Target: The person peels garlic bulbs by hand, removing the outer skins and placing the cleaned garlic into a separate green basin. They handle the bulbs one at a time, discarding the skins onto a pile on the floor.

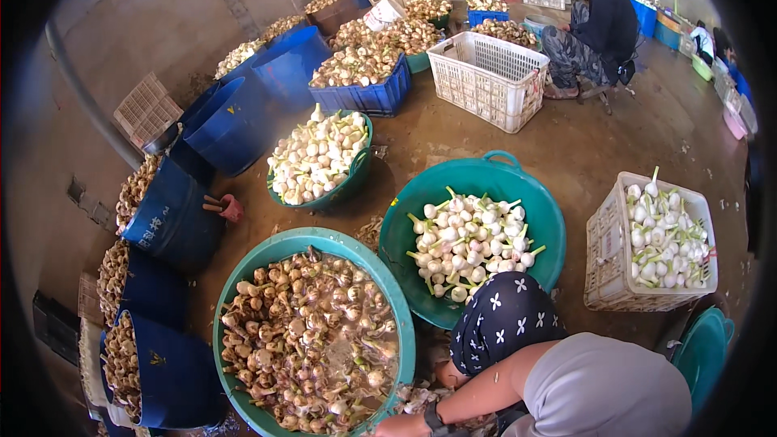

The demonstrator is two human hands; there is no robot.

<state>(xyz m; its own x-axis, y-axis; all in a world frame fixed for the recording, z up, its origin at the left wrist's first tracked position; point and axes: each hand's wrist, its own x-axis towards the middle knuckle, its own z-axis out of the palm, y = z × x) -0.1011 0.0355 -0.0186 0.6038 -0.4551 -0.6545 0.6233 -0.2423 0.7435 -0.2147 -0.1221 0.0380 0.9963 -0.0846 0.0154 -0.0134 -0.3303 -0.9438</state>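
My right arm, in a short grey sleeve with a black wristband, crosses the lower right toward the left. My right hand is at the lower edge of the picture, beside the rim of a large green tub; its fingers are cut off from sight. Brownish unpeeled garlic bulbs fill the tub in murky water. Past my dark patterned trouser leg stands a second green tub with clean white garlic bulbs. Peelings lie beneath my arm. My left hand does not show.
To the right stands a white crate of white garlic, near another green tub. Blue barrels topped with garlic line the left wall. A green basket, a white crate and a seated person are farther off.
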